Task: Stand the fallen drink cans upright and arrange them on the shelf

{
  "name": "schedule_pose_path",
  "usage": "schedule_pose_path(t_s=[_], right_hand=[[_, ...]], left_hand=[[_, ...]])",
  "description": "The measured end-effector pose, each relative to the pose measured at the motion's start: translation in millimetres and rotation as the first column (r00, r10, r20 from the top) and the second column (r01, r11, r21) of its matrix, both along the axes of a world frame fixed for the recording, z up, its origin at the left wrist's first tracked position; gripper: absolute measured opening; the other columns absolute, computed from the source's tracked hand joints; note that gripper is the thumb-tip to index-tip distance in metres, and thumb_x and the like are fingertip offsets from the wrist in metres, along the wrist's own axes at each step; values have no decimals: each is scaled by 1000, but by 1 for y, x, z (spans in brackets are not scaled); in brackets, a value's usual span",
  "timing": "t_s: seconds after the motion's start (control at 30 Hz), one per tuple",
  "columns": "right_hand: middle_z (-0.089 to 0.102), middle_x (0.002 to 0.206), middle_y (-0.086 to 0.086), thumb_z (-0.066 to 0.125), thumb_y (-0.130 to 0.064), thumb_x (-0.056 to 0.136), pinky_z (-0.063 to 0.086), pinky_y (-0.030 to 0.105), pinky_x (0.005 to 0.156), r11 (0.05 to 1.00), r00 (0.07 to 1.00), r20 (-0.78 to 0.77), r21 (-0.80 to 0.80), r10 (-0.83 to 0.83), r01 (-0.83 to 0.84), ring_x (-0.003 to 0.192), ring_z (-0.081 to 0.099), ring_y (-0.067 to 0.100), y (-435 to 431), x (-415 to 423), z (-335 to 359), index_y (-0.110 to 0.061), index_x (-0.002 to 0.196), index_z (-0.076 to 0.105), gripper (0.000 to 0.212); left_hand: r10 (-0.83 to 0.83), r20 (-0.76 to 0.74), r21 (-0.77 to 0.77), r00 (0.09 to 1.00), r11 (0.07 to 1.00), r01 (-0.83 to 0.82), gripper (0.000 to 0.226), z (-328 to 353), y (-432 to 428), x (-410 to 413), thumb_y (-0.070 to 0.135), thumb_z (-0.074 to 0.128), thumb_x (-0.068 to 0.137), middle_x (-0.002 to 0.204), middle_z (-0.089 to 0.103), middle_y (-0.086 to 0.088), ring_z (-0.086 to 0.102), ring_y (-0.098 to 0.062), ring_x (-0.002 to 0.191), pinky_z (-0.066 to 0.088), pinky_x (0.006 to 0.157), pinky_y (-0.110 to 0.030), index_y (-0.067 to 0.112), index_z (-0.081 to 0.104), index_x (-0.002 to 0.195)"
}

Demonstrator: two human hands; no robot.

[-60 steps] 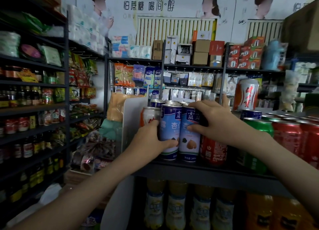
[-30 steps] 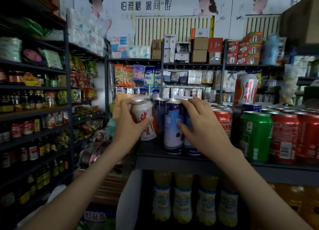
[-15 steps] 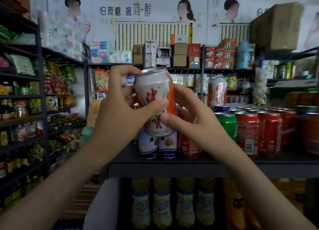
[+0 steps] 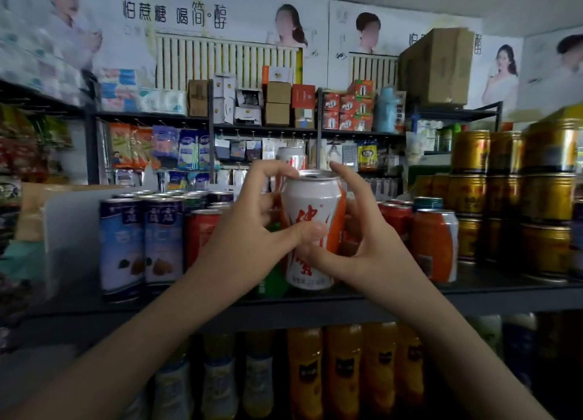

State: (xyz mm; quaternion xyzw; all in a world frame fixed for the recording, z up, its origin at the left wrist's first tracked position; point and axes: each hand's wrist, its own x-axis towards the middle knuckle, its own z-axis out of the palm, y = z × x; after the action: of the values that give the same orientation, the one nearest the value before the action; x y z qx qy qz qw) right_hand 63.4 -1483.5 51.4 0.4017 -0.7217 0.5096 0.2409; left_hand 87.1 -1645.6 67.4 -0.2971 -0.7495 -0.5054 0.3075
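A white and orange drink can [image 4: 310, 211] is upright at the front of the dark shelf [image 4: 473, 296], its base at the shelf's front edge. My left hand [image 4: 252, 227] grips it from the left, thumb across its front and a finger on the rim. My right hand [image 4: 359, 240] holds it from the right, thumb under the left thumb, forefinger raised by the rim. Two tall blue and white cans [image 4: 142, 246] stand to the left, a red can [image 4: 202, 233] behind them. A second white and orange can [image 4: 437, 243] stands upright to the right.
Gold cans [image 4: 517, 199] are stacked at the right end of the shelf, with red cans [image 4: 394, 217] behind the held one. A white divider panel [image 4: 69, 230] closes the left end. Orange and pale bottles [image 4: 315, 372] fill the shelf below. Boxes and packets line the far racks.
Both hands carried the white and orange can from the left end, up across the blue cans, then down and to the right onto the shelf front. The camera view shifted right.
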Motion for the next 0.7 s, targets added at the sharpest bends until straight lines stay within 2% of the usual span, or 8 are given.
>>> schedule_pose_path(t_s=[0.13,0.2,0.27,0.33,0.4,0.5,0.57,0.7], right_hand=[[64,108,-11,82,-22,67,57,30,81,1000,997,73,-25,-13,15,97,65,5,41,-13,1,-39,136,31,87],[68,101,-14,83,-32,58,58,32,79,999,993,121,-29,-9,13,93,67,4,59,-18,6,-39,124,44,77],[68,95,-19,80,-41,48,59,31,74,999,987,162,-52,0,9,90,67,4,73,-22,11,-42,109,49,69],[69,93,-16,79,-39,45,58,26,67,994,980,196,-108,25,-3,88,67,3,84,-26,18,-40,107,50,69],[69,93,-9,78,-31,47,56,19,60,984,975,217,-180,52,-12,85,67,1,89,-31,24,-36,108,50,67],[66,100,-6,77,-29,49,57,21,61,973,969,238,-228,72,-16,88,67,5,90,-36,31,-32,114,50,71],[66,102,-6,77,-29,52,57,22,61,974,969,239,-227,67,-11,89,67,6,87,-40,32,-30,119,49,73],[67,98,-5,77,-24,55,54,17,56,975,963,254,-222,87,-29,81,68,2,80,-44,28,-27,113,51,64]], left_hand=[[-20,25,-111,999,994,23,53,5,30,-9,53,65,70,121,63,12,62,-2,107,53,88,-28,53,41,117],[69,17,-170,998,983,-65,61,8,32,-11,59,57,68,126,55,20,54,7,113,47,91,-18,55,36,125],[207,-51,-246,977,945,-213,57,11,29,-11,59,54,71,125,52,26,51,14,111,42,91,-12,49,41,126],[384,-167,-355,908,836,-418,51,11,18,-14,54,54,78,126,48,27,47,14,109,37,95,-16,40,47,127],[522,-293,-503,801,629,-593,52,9,6,-20,51,55,83,134,45,19,39,3,118,29,101,-22,34,45,131],[593,-376,-669,712,358,-651,58,4,-6,-30,55,53,85,141,40,13,32,-7,129,23,106,-25,33,38,137],[617,-383,-699,688,293,-652,60,2,-10,-35,53,52,87,142,40,13,34,-8,129,24,107,-26,35,32,140],[626,-352,-686,696,334,-647,58,0,-11,-41,47,53,89,141,41,11,35,-8,127,25,104,-22,31,32,140]])
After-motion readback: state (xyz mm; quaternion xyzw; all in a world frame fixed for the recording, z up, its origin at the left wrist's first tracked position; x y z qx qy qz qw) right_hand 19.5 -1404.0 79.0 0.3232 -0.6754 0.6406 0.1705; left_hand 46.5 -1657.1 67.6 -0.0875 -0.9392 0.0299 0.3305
